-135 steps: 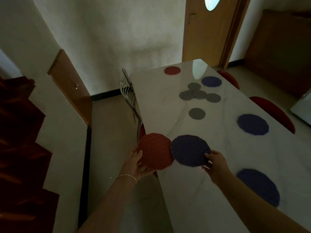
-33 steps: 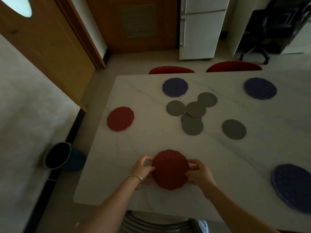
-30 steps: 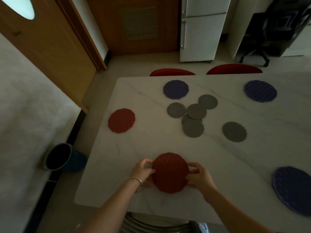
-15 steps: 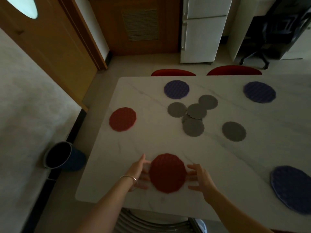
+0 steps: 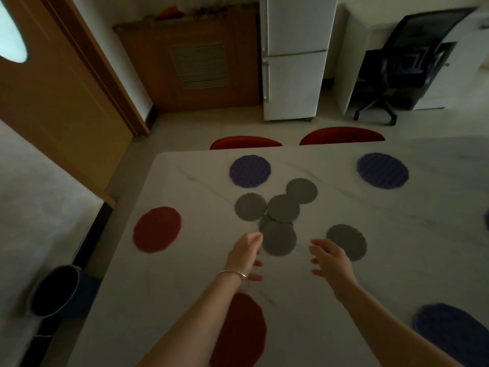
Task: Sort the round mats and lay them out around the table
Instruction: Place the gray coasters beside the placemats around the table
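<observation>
Fingers (image 5: 258,237) of the left hand (image 5: 244,254) and right hand (image 5: 330,259) hang loose and empty above the table (image 5: 397,247), on either side of the nearest grey mat (image 5: 279,241) in the central cluster. Red mats (image 5: 157,229) and blue mats (image 5: 250,170) lie at the table edges; the small grey ones apparently come next, and must be picked off an overlapping pile. The left arm partly covers the near red mat (image 5: 244,332); dim light blurs textures.
</observation>
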### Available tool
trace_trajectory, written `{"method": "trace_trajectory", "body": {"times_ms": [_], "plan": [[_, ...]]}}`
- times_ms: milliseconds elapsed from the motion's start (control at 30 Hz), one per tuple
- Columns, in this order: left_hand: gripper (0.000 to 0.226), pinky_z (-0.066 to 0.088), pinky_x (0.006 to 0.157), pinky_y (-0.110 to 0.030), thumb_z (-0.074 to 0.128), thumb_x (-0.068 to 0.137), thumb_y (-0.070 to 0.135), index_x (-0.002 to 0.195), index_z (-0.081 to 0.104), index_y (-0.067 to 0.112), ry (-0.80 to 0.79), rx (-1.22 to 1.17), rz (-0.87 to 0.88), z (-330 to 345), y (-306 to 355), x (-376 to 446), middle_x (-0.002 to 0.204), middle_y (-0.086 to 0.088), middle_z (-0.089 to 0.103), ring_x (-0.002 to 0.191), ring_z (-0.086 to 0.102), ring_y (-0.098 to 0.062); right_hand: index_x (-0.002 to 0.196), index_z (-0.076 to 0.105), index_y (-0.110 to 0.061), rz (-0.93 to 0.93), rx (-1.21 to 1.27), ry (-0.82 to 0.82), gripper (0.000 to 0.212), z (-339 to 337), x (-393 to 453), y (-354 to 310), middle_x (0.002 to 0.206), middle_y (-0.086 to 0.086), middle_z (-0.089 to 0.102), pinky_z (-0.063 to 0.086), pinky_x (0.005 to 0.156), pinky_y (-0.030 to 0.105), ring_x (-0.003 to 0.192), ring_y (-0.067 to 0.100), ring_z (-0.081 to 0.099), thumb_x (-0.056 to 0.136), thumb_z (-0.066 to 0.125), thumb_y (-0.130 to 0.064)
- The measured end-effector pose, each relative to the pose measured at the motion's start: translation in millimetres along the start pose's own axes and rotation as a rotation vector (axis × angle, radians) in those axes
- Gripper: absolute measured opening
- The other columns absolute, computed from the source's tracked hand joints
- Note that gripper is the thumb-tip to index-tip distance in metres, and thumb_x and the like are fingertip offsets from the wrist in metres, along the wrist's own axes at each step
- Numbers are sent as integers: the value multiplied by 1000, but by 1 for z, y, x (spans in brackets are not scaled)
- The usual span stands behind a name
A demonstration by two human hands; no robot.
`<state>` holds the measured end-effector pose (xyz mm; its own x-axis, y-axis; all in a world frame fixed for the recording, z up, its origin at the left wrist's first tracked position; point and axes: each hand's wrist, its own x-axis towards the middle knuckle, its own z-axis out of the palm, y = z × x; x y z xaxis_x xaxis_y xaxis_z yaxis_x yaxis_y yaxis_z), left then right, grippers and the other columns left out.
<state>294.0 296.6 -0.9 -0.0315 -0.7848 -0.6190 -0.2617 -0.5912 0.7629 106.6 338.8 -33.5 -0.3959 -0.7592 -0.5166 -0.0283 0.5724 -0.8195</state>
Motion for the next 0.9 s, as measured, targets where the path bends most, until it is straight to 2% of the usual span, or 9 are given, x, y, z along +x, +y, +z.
{"method": "trace_trajectory", "body": {"times_ms": [67, 133, 300, 433, 533, 667, 733, 800, 900], "plan": [[28, 56, 83, -48, 53, 91, 32, 118, 59, 25, 81, 139, 85, 24, 8, 22, 113, -8, 59, 98, 60, -27, 119, 60, -15, 4, -27, -29, 30, 2, 22, -7, 105, 10, 63, 56, 71, 38, 91, 26, 61, 89, 57, -18], [40, 48, 96, -42, 59, 87, 26, 126, 56, 23, 180, 315, 132, 38, 11, 39, 123, -12, 58, 113, 55, -31, 124, 57, -15, 8, -62, -58, 37, 8, 38, -11, 112, 10, 61, 56, 71, 37, 89, 24, 61, 87, 58, -17], [55, 48, 95, -37, 64, 75, 27, 128, 52, 33, 280, 513, 120, 55, 10, 59, 121, -15, 55, 113, 54, -34, 132, 51, -14, -18, -179, -118, 51, 22, 59, -13, 117, 8, 55, 53, 89, 46, 102, 26, 60, 83, 65, -14], [64, 47, 96, -35, 64, 71, 18, 132, 49, 32, 310, 515, 83, 57, 6, 69, 124, -14, 57, 114, 56, -32, 133, 50, -12, 31, -84, -156, 53, 28, 65, -13, 111, 7, 55, 55, 87, 43, 98, 25, 59, 82, 62, -2], [63, 48, 95, -34, 65, 69, 12, 129, 53, 25, 300, 422, 84, 54, 5, 75, 123, -12, 61, 113, 58, -30, 134, 47, -10, 67, 20, -188, 56, 29, 66, -16, 114, 12, 57, 54, 80, 39, 98, 27, 61, 82, 60, 4], [54, 51, 89, -32, 66, 73, 3, 125, 59, 15, 261, 284, 50, 48, 0, 72, 119, -12, 63, 108, 61, -29, 130, 49, -6, 87, 180, -189, 51, 23, 64, -15, 93, 6, 59, 52, 78, 39, 86, 24, 60, 82, 59, 8], [50, 57, 76, -41, 61, 77, -6, 124, 60, 10, 201, 39, -30, 44, -2, 69, 113, -13, 61, 98, 62, -31, 129, 51, -7, 99, 219, -178, 50, 19, 63, -14, 94, 7, 59, 51, 82, 40, 88, 24, 60, 82, 59, 9], [46, 57, 57, -38, 52, 82, -14, 122, 60, 7, 149, -220, -102, 39, -3, 62, 107, -10, 58, 87, 60, -28, 128, 52, -9, 97, 239, -174, 50, 15, 61, -13, 98, 9, 60, 51, 84, 39, 92, 25, 60, 82, 59, 8], [43, 55, 57, -35, 43, 85, -17, 118, 57, 7, 92, -423, -142, 34, -10, 54, 105, -12, 62, 75, 62, -25, 126, 55, -10, 80, 269, -182, 47, 9, 57, -13, 96, 8, 60, 51, 84, 38, 90, 23, 60, 82, 60, 8]]}}
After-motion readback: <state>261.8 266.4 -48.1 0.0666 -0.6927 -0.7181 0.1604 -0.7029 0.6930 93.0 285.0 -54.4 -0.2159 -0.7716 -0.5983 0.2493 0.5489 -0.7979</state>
